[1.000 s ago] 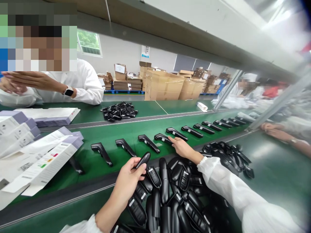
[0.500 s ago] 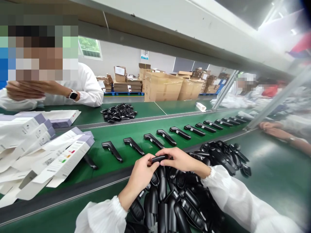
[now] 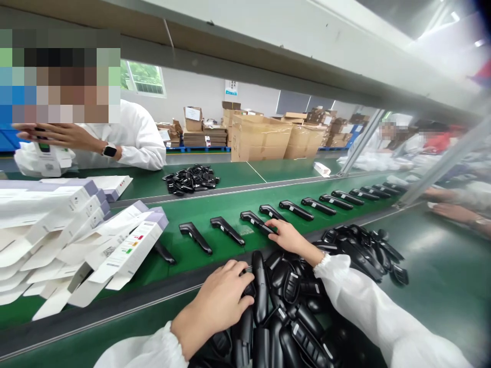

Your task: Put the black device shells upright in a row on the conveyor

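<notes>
On the green conveyor belt, my right hand (image 3: 289, 237) has its fingers closed on the lower end of a black angled plastic housing (image 3: 251, 219). It lies in a spaced row of similar housings, with one (image 3: 195, 237) farther left. Nearer to me, my left hand (image 3: 220, 291) reaches over the edge of a heap of black plastic housings (image 3: 276, 327). Its thumb and fingers are curled around a black housing (image 3: 248, 289) in that heap, most of it hidden by the hand.
White cartons (image 3: 126, 245) are stacked at left, partly over the belt. A pile of small black parts (image 3: 192, 179) lies across the belt, near a co-worker's hands (image 3: 72, 137). More black housings (image 3: 364, 250) lie at right. A shelf beam (image 3: 268, 51) crosses overhead.
My hands have separated from the black piece they held together. The right moved forward onto a housing on the belt; the left dropped back to the heap. The co-worker's hands now hold a white item.
</notes>
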The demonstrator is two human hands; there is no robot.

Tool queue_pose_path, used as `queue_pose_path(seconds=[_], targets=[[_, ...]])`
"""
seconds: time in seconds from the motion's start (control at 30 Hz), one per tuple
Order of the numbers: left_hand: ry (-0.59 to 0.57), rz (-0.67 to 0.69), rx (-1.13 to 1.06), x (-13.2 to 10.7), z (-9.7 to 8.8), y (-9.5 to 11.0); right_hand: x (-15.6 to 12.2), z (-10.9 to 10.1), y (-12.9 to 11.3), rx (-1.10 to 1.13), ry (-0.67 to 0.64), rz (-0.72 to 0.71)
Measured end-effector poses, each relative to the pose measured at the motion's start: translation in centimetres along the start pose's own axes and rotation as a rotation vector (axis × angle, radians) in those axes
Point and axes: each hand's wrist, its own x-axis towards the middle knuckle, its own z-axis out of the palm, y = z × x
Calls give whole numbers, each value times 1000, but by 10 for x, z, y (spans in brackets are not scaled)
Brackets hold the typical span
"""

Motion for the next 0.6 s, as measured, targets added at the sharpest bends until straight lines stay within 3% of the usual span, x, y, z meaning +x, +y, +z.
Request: queue_pose_path(seconds=[0.1, 0.2, 0.33, 0.43, 0.5, 0.6], targets=[[40, 27, 62, -2, 5, -1, 9, 16, 3, -153, 13, 19], [160, 25, -42, -3, 8, -7, 16, 24, -2, -214, 7, 24], [371, -144, -615, 3, 4, -17, 21, 24, -9, -267, 23, 49], [468, -297, -990, 14, 0, -23, 14, 15, -16, -270, 88, 85], [488, -338, -1086, 23, 2, -25, 5, 6, -27, -72, 117, 29], [524, -338, -1187, 36, 9, -25, -9, -1, -51, 476, -36, -153]])
